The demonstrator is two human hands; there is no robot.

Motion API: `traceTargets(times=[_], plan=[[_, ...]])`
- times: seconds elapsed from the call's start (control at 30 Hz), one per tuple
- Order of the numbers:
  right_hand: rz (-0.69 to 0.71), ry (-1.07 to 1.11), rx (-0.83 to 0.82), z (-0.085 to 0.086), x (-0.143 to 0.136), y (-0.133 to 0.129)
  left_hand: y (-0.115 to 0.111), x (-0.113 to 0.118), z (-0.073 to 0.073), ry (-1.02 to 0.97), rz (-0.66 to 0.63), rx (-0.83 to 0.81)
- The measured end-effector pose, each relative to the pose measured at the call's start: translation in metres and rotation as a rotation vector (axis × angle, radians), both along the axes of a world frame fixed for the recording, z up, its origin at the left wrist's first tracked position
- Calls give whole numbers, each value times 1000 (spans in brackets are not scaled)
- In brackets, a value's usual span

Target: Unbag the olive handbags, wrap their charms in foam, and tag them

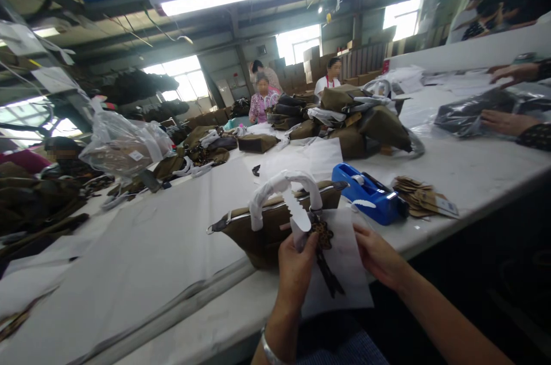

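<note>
An olive-brown handbag [264,233] stands on the table in front of me, its zipper edge up and its handles [262,195] wrapped in white. A dark charm with a patterned flower shape [322,234] and hanging strips lies against a thin white paper sheet [353,284]. My left hand [297,264] is closed beside the charm, pinching the sheet's left part; whether it also grips the charm is unclear. The fingers of my right hand [381,253] are closed on the sheet's right edge, partly behind it.
Just beyond my right hand are a blue tape dispenser [365,193] and a pile of brown tags [422,197]. More bags [361,118] are heaped farther back. At the right, another person's hands [508,122] touch a plastic-wrapped dark item [469,112]. The table edge runs close to me.
</note>
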State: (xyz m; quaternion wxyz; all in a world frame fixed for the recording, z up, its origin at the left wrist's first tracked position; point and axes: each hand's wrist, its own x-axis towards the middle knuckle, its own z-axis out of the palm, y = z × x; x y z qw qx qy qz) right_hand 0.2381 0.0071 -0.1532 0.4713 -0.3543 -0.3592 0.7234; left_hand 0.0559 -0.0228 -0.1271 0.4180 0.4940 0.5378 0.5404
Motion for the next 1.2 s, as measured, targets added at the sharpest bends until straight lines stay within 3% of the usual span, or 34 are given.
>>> traceTargets(times=[0.1,0.37,0.6,0.87,1.0,1.2], plan=[[16,-79,38,-4,-9,-6,0,1,-2,-2,6,-9],[-212,-371,281,-7,-20,-9,-5,5,2,86,29,-10],[-332,-408,370,-14,-43,-14,-14,11,2,222,61,20],[-120,-403,376,7,-29,-7,-16,1,9,316,7,84],[-243,-506,403,8,-40,-5,-17,2,12,448,25,123],[-453,-519,397,-4,-65,-11,-17,19,7,835,228,105]])
